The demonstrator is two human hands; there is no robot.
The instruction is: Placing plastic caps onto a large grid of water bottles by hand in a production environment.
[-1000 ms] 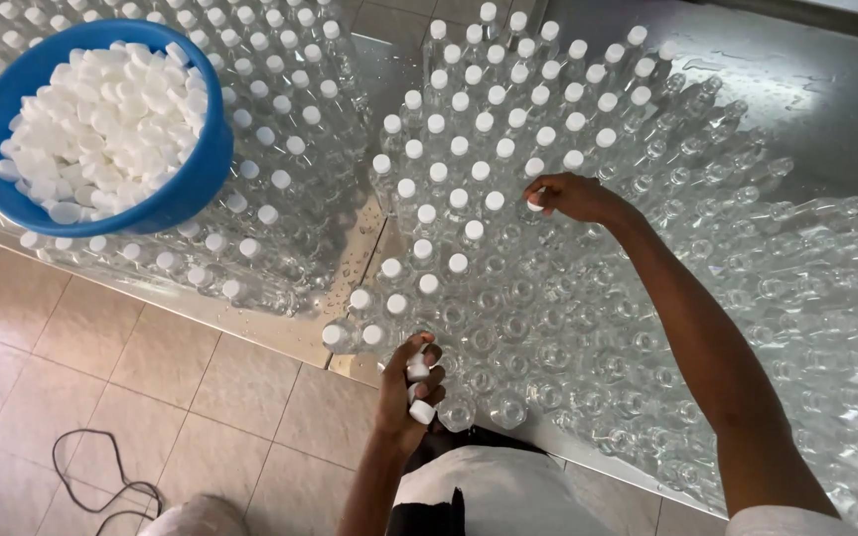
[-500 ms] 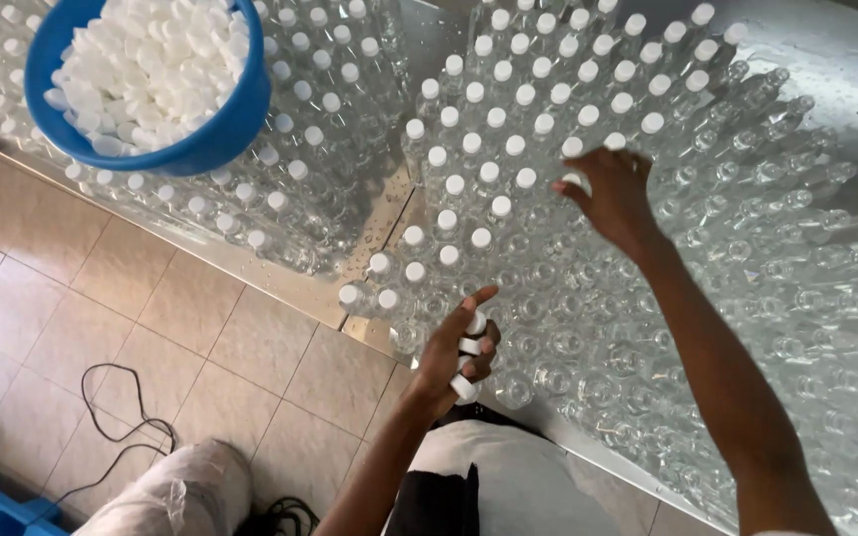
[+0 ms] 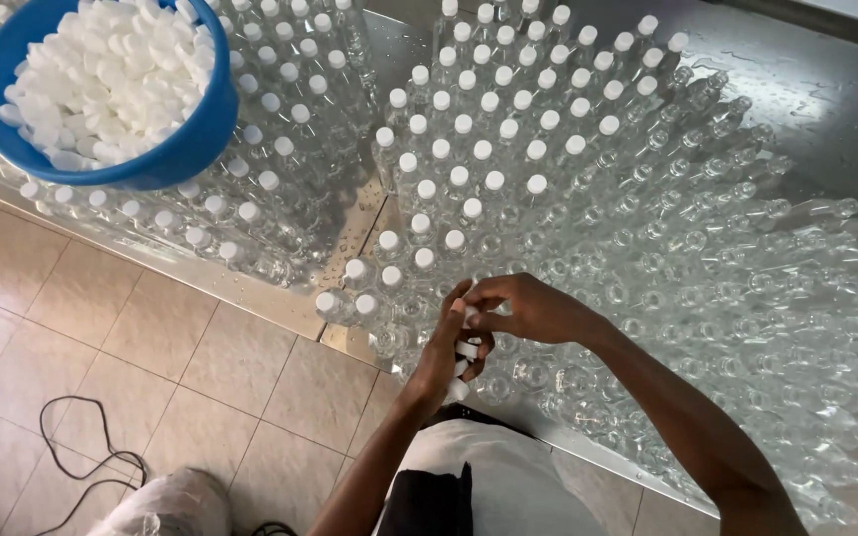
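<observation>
left hand (image 3: 449,347) grips several white caps (image 3: 464,349). right hand (image 3: 528,310) pinches one cap from it (fingertips touching), above clear bottles (image 3: 647,248).

Several small white plastic bottle caps (image 3: 462,349) are held stacked in the left hand (image 3: 446,349), one pinched at the top by the fingertips of the right hand (image 3: 531,309). Directly beneath, clear plastic bottles (image 3: 548,375) stand upright and uncapped, packed closely together; those just beyond (image 3: 449,240) are already topped with white caps.
</observation>
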